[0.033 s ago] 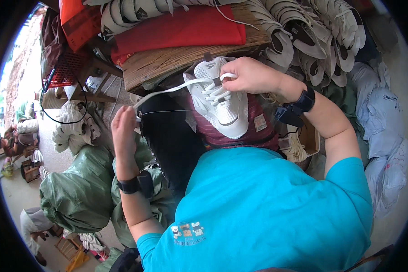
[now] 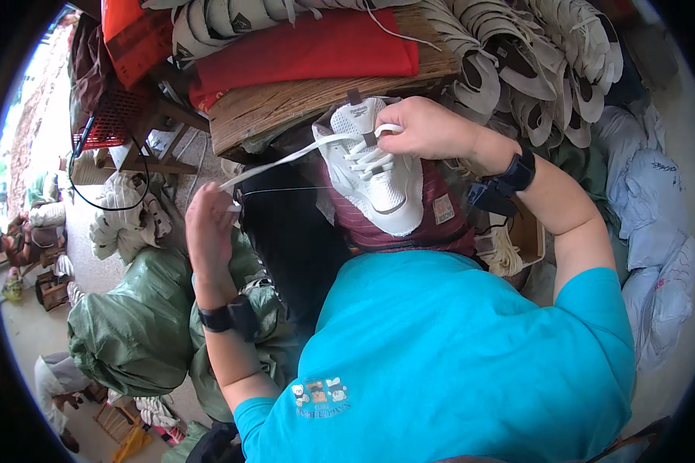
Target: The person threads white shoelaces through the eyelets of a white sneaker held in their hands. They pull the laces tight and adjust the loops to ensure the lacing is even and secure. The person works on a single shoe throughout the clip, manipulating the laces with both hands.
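Observation:
A white sneaker upper (image 2: 377, 174) with criss-crossed laces rests on my lap, toe toward me. Its white shoelace (image 2: 286, 159) stretches from the tongue loop out to the left. My left hand (image 2: 210, 224) is closed on that lace's far stretch, over my dark trouser leg. A thin pale thread (image 2: 289, 190) also runs from near this hand to the shoe's side. At the tongue, my right hand (image 2: 421, 131) pinches a short piece of lace beside the loop. Its fingertips touch the shoe's upper edge.
Just beyond the shoe is a wooden bench (image 2: 286, 104) bearing a red cloth (image 2: 309, 54) and stacked shoe uppers (image 2: 232, 21). More uppers (image 2: 529, 73) hang at the far right. Green sacks (image 2: 135, 324) lie on the left; a box of laces (image 2: 510, 251) stands by my right side.
My left hand has shifted slightly to the left, and the lace runs straighter and tighter. The right hand and the shoe stay nearly where they were.

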A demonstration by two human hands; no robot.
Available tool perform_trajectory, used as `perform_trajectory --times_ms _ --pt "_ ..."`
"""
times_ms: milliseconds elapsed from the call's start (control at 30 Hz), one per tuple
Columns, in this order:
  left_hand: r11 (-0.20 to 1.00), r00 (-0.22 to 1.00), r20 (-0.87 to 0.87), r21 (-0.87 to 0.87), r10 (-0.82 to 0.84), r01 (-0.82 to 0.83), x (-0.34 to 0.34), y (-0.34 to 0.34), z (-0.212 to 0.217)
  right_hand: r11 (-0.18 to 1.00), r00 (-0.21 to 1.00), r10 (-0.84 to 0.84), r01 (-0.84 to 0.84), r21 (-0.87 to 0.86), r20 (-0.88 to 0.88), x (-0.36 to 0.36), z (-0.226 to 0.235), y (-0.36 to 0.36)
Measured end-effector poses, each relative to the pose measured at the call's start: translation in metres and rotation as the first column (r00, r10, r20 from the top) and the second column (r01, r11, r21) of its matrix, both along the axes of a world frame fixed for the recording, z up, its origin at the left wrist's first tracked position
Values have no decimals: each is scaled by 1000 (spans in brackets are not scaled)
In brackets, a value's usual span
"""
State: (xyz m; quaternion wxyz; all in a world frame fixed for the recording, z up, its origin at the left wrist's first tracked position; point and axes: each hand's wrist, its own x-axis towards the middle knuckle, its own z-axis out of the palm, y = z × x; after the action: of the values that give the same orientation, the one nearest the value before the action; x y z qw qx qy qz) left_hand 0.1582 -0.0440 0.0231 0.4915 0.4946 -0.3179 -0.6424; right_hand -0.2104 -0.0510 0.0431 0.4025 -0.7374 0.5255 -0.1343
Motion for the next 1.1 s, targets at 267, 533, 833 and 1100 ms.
perform_trajectory --times_ms 267,533,833,1100 --pt "965 675 -710 260 200 -13 57 10 15 973 954 -4 -66 -223 -300 10 7 3" --pt "979 534 -821 190 202 -78 78 -7 -3 989 945 -139 120 82 297 -14 6 10" --pt "805 676 -445 411 587 -428 136 -23 -53 991 980 -117 125 -40 159 -85 -56 41" --pt "932 745 -580 74 329 -354 151 -24 -92 925 462 -369 95 369 806 -104 -43 51"
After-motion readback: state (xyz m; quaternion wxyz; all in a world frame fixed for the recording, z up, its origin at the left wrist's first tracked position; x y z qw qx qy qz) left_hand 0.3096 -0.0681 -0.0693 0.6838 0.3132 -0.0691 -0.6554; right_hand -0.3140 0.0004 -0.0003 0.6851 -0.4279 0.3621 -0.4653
